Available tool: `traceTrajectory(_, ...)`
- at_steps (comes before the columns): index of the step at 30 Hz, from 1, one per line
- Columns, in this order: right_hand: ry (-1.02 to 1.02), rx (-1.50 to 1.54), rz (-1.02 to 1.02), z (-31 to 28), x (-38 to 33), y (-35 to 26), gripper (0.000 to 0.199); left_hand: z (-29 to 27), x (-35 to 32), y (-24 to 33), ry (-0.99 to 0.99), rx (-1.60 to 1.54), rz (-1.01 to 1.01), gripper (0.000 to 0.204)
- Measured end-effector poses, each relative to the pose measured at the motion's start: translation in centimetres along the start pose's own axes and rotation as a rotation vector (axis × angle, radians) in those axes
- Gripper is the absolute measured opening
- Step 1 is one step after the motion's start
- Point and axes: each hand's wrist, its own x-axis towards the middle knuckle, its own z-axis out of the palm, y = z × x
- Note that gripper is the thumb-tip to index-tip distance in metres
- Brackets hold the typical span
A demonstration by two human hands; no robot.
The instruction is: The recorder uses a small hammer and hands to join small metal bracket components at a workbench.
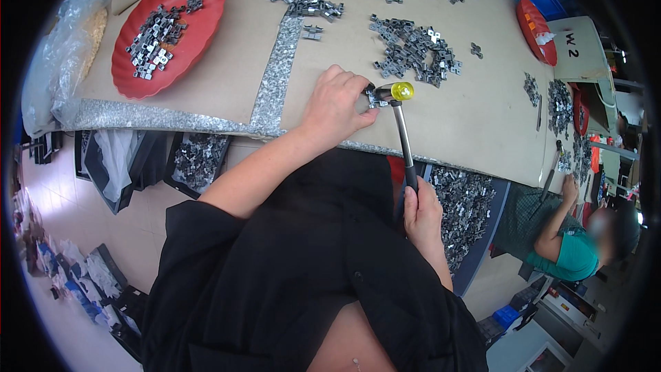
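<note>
- Left hand [335,103] pinches, fingers curled; bare left forearm [258,171] slants behind its grip.
- Right hand [423,212] wraps tightly; right wrist [435,253] sits behind its grip.

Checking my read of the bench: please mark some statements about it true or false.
1. The right hand grips the hammer by its black handle. True.
2. The hammer's visible striking face is blue. False: it is yellow.
3. The scalloped red plate holds small metal pieces. True.
4. The left hand lies on that plate. False: it is at a metal piece beside the hammer.
5. The person at far right wears a green top. True.
</note>
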Motion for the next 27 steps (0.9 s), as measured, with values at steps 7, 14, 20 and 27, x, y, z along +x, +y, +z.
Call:
traceTrajectory(7,0.038,-0.094,-0.062,0.22,-0.11,0.30,0.023,-0.23,0.08,0.21,-0.006,-0.025,-0.004,0.031)
traceTrajectory(14,0.030,-0.179,-0.033,0.51,-0.04,0.10,0.024,-0.13,0.02,0.23,0.018,0.044,-0.039,0.032)
traceTrajectory(20,0.041,-0.109,-0.065,0.32,-0.04,0.42,0.022,-0.16,-0.02,0.07,-0.027,0.037,-0.025,0.032)
traceTrajectory(27,-0.008,-0.228,0.007,0.55,0.17,0.05,0.025,-0.06,-0.11,-0.04,-0.010,0.037,-0.031,0.031)
